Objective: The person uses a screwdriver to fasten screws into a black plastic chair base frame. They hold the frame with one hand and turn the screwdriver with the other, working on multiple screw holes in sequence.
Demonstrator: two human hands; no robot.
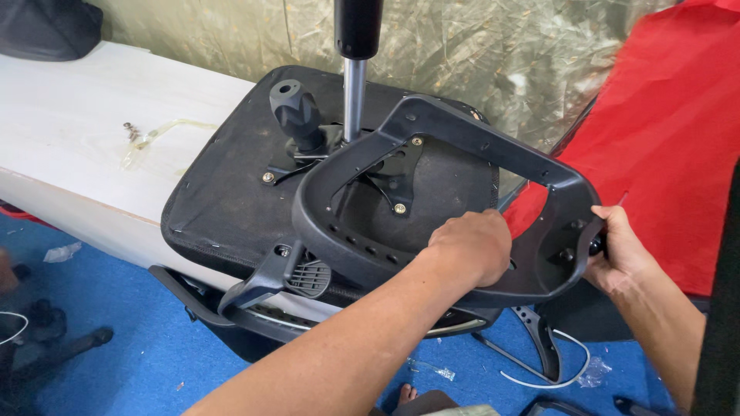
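An upturned black chair seat [231,192] lies on a white table [69,131], its metal gas cylinder [354,92] pointing up from the mechanism plate. A black plastic armrest loop [493,142] rests over the seat's right side. My left hand [472,246] is closed around the loop's near rail. My right hand [620,250] is at the loop's right end, wrapped on a small dark tool handle [597,245] pressed against the mounting holes. The tool's tip is hidden by the plastic.
A black knob lever [295,115] stands beside the cylinder. Loose screws [135,132] lie on the table. Red fabric [671,131] hangs on the right. A second armrest [270,285] hangs below the seat. The blue floor [139,354] holds a white cable [566,370] and chair parts.
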